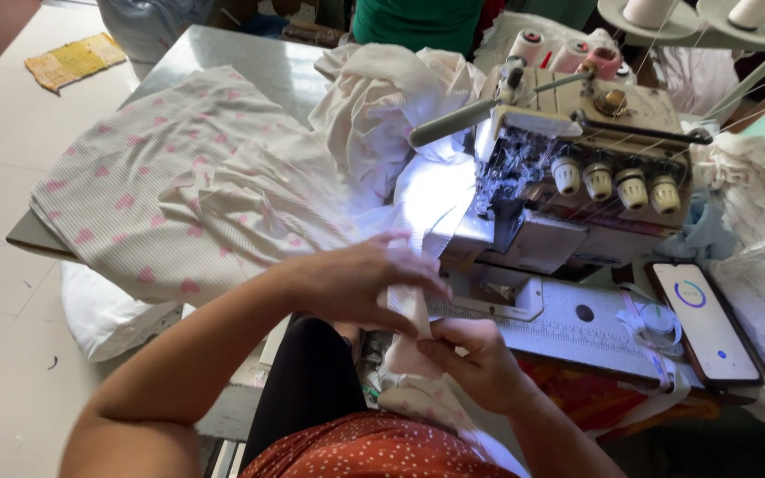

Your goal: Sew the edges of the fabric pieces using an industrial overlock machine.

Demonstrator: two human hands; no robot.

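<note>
The person is holding a narrow strip of pale ribbed fabric (411,312) just near the front of the overlock sewing machine (577,177), and the piece is not yet lying under the presser foot, so the stitching on this strip appears to be waiting. The left hand (356,281) is lying over the strip from the left, its fingers curling together and pressing the cloth down, while the right hand (475,354) is coming up from below, its thumb and forefinger pinching the strip's lower edge. To the far left, a large heap of white fabric with pink hearts (179,195) is spreading across the table (250,62). On the right, a phone (706,323) is lying beside the machine bed, with thread cones (560,53) standing behind. Bunched cloth (382,106) is crowding the machine's left side.
</note>
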